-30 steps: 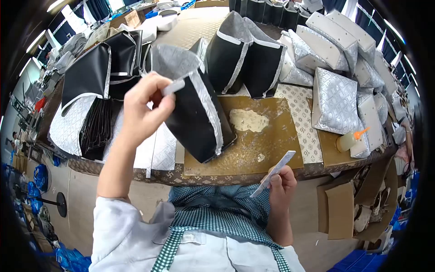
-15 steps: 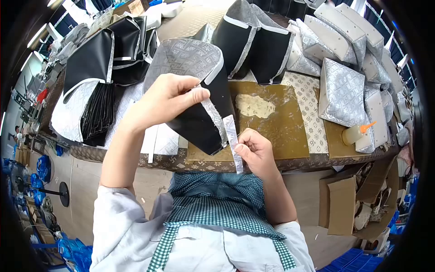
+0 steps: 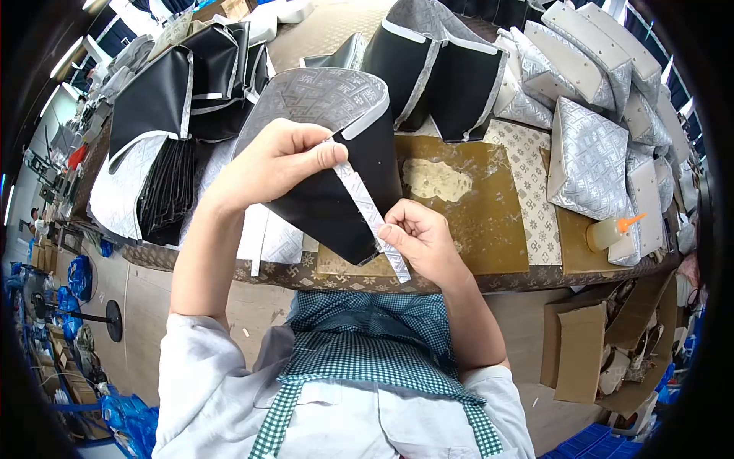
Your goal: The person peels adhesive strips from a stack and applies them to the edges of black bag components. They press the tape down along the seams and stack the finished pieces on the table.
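A black piece with a grey patterned lining (image 3: 321,206) stands above the near table edge, its white-trimmed rim curving up. My left hand (image 3: 287,161) pinches its upper corner, thumb and forefinger closed over the seam and the top of a narrow patterned strip. That silver-white strip (image 3: 359,193) runs slanting down along the seam. Lower down, my right hand (image 3: 417,236) pinches the strip between thumb and fingers, its free end hanging past the table edge. Beneath the piece lies a brown, glue-stained board (image 3: 489,222).
At the left are black and silver folded pieces (image 3: 164,183). More black pieces (image 3: 451,84) stand behind. Silver patterned items (image 3: 589,153) are heaped at the right, near a glue bottle with an orange tip (image 3: 605,234). A cardboard box (image 3: 579,352) sits below right.
My right hand has moved slightly up and left, bringing the strip from beside the seam's lower end to lie along it. The upper seam is now covered by the strip.
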Tool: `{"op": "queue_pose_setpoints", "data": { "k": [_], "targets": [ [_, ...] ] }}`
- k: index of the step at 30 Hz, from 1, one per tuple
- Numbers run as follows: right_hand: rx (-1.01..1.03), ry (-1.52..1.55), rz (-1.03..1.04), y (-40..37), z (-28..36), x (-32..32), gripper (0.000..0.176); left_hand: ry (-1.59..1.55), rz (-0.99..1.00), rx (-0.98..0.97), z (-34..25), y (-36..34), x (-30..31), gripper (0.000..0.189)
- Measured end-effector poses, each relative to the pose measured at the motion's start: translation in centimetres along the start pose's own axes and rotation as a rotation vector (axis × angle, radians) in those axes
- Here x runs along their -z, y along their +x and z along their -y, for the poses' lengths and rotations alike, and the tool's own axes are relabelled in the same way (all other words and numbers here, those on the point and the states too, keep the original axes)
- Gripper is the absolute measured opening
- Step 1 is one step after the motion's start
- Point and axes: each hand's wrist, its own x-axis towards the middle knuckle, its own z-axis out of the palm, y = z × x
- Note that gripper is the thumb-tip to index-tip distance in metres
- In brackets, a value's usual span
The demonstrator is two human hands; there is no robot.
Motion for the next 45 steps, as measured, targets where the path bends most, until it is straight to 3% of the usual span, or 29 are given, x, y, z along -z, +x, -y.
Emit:
{"op": "queue_pose_setpoints", "data": {
  "k": [8,14,17,22,26,29,35,38,41,45],
  "targets": [
    [-0.038,-0.006,-0.016,0.9,-0.6,-0.2,0.015,-0.031,0.003,-0.043,-0.8,-0.2,-0.7,0.025],
    [-0.045,0.088,-0.101,0.1,-0.9,-0.4,0.012,0.418,-0.017,-0.118,-1.6,0.4,-0.7,0.026],
    [-0.155,0.066,-0.127,-1.2,-2.1,0.1,0.010,0.424,-0.059,-0.114,-1.0,0.6,-0.8,0.027],
    [-0.151,0.091,-0.179,-3.6,-4.8,0.3,0.009,0.397,-0.065,-0.084,-0.6,0.8,-0.6,0.030],
    [-0.192,0.107,-0.224,-3.4,-4.9,0.2,0.009,0.575,-0.082,0.007,-1.8,0.8,-0.8,0.030],
    [-0.146,0.109,-0.216,-2.7,-6.2,-0.4,0.009,0.702,-0.154,-0.145,-0.8,1.0,-1.0,0.028],
    [-0.185,-0.116,-0.262,-1.7,-5.2,-1.0,0.010,0.901,-0.242,-0.260,0.0,1.1,-1.4,0.026],
    [-0.096,-0.265,-0.299,-1.2,-5.9,-1.0,0.014,0.999,-0.281,-0.287,0.6,1.3,-1.5,0.026],
    [-0.084,-0.612,-0.342,-0.8,-4.9,-1.5,0.020,1.078,-0.330,-0.337,1.6,1.5,-1.7,0.027],
    [-0.045,-0.831,-0.373,-0.5,-5.0,-2.4,0.022,1.119,-0.358,-0.257,3.9,1.9,-1.4,0.027]
  ]
}}
